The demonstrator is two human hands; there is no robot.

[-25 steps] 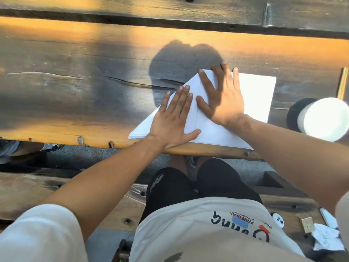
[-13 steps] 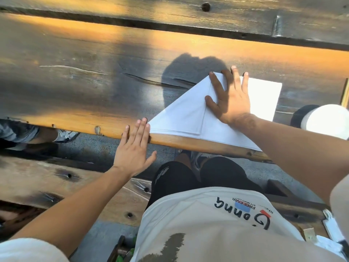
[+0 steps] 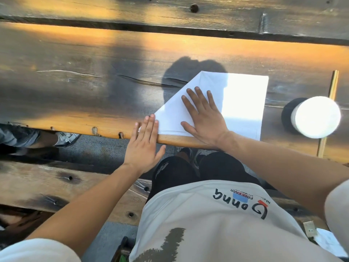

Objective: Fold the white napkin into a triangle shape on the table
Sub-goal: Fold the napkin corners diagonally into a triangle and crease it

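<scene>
Mid-fold: napkin (image 3: 243, 103) at table (image 3: 75, 91) near edge, right hand (image 3: 204, 118) flat on flap, left hand (image 3: 144, 142) spread at 8 o'clock corner; next, likely fold 3 o'clock strip.

Shirt (image 3: 217, 220), below right hand (image 3: 205, 120), showing upside-down print: large black brush lettering, appearing as "Gonng", exact spelling unclear. Beside it, small red capitals reading "FREE EVIR", sitting over blue patch. Thin black line of tiny characters running alongside, too small for reading.
</scene>
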